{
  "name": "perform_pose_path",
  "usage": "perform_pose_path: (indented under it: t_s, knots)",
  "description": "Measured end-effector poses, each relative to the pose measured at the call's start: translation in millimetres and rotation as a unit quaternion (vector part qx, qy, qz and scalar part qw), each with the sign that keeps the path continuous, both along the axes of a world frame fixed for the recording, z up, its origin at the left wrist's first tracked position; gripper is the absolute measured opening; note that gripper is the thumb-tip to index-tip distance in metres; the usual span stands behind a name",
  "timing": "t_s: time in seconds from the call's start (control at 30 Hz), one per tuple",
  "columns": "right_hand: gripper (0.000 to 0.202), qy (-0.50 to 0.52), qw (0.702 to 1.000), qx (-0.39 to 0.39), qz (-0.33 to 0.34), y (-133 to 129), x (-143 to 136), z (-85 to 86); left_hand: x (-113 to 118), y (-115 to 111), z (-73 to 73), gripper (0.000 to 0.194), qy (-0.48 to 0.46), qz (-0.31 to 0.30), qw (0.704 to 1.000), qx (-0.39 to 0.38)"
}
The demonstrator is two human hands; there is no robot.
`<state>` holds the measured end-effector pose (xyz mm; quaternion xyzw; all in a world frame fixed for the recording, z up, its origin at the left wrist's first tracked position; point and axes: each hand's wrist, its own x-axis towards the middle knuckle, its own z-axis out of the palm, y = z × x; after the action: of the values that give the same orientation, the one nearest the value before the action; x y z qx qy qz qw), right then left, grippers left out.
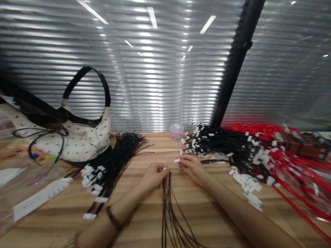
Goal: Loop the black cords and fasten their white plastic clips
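Observation:
Near the middle of the table, my left hand [157,174] is closed on the upper ends of several thin black cords [169,203], which hang toward me across the wood. A small white bit shows at its fingertips. Just to the right, my right hand [191,167] pinches a small white plastic clip [177,160] between thumb and finger. The clip is close to the cord ends but apart from them. Its exact shape is too blurred to make out.
A bundle of black cords [124,151] with white tags [91,175] lies at left by a spotted handbag [88,141]. To the right are more black cords [219,137], loose white pieces [245,182] and red cords [297,172]. A small clear tub [176,132] stands at the back.

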<state>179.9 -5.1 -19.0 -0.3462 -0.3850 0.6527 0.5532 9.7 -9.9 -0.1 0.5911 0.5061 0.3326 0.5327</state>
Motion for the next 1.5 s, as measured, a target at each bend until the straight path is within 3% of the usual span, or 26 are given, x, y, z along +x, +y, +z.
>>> perform_pose_path:
  t_s: [0.23,0.4,0.57,0.7,1.0,1.5]
  knots:
    - [0.017,-0.036,0.999,0.003,0.023,-4,1,2.3,-5,5,6.3,0.029,0.047,-0.049,0.998,-0.018]
    - [0.022,-0.095,0.995,0.016,0.008,-2,-4,-3.5,-5,7,8.2,0.034,0.026,-0.048,0.997,-0.050]
    - [0.026,-0.117,0.992,0.040,0.027,-1,-5,-4.7,-7,6,9.4,0.033,-0.007,-0.084,0.995,-0.056]
    - [0.025,-0.111,0.993,0.027,0.033,-1,-3,-2.8,-8,7,9.3,0.031,0.027,-0.084,0.995,-0.047]
    - [0.027,-0.069,0.996,-0.040,0.028,-8,-8,3.5,-9,11,6.4,0.033,0.001,-0.083,0.995,-0.057]
    - [0.028,-0.114,0.993,0.003,0.025,-10,-9,-1.9,-12,10,4.7,0.033,-0.018,-0.077,0.995,-0.061]
